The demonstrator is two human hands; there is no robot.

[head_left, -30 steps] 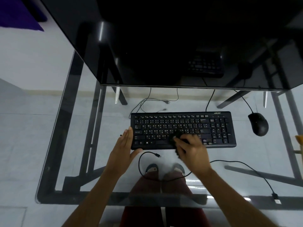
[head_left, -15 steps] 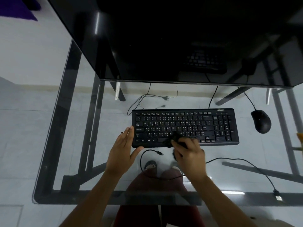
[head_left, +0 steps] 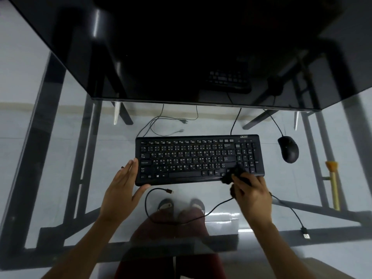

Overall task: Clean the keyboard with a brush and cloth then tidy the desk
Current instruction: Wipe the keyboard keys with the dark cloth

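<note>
The right hand (head_left: pixel 251 195), its grip bunched around a dark crumpled cloth (head_left: pixel 233 175), has swept from mid-row to the black keyboard (head_left: pixel 199 158)'s right corner on the glass surface (head_left: pixel 60 178); the left hand (head_left: pixel 120 190), fingers straight, steadies the other end.

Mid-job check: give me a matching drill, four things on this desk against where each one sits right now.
Things:
1. dark cloth
2. mouse
3. brush
4. left hand

Places:
A. right of the keyboard, apart from it
B. braced against the keyboard's left end
C. near the desk's right edge, bristles pointing away from the person
D. bunched in the right hand, on the keyboard's lower right corner

Pairs: 1-D, 2-A, 3-C, 4-B
</note>
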